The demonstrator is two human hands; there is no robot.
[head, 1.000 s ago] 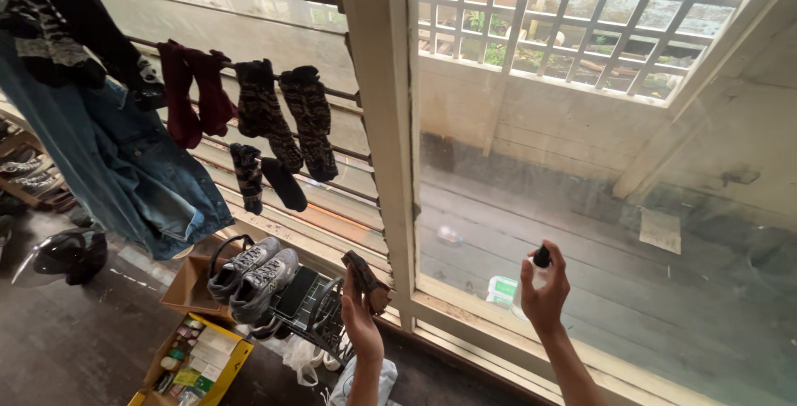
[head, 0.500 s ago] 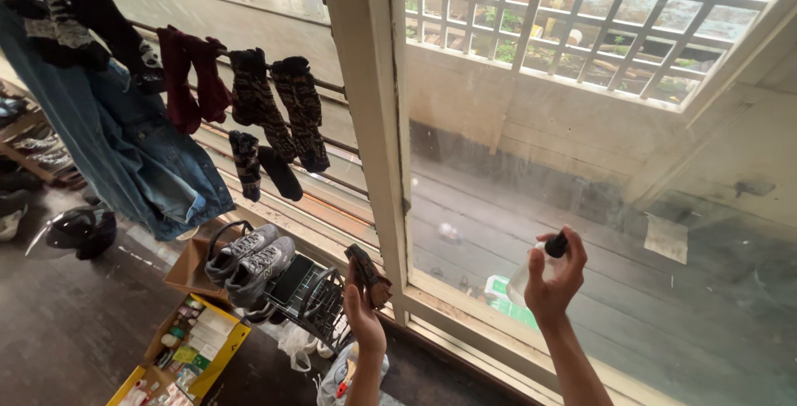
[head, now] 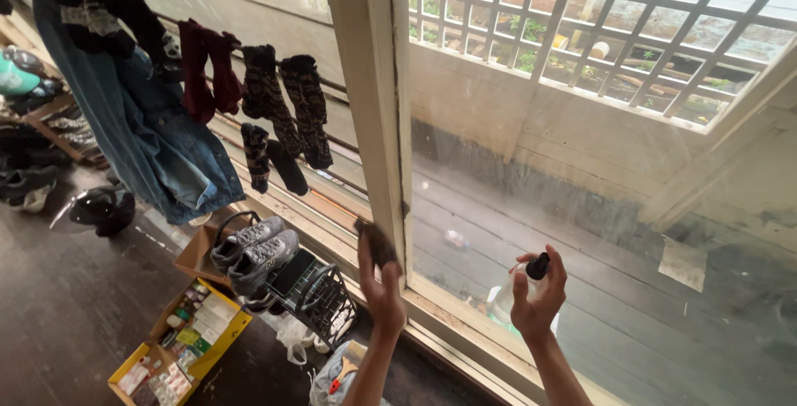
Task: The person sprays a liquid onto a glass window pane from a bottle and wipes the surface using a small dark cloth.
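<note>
My right hand (head: 538,300) holds a clear spray bottle (head: 508,294) with a black nozzle up against the dusty window glass (head: 581,207). My left hand (head: 383,286) grips a small dark cloth (head: 375,242) and rests it beside the cream window frame post (head: 374,99), near its lower part. Both arms reach upward from the bottom of the view. The glass pane looks smeared and dirty.
Dark socks (head: 282,107) and jeans (head: 158,140) hang on a rail at left. Below stand grey sneakers (head: 253,248), a black wire basket (head: 320,294), a yellow box (head: 178,344) of small items and a helmet (head: 100,207) on the dark floor.
Both hands have risen a little along the window. The left hand with the cloth moved closer to the frame post; the right hand stays raised with the bottle.
</note>
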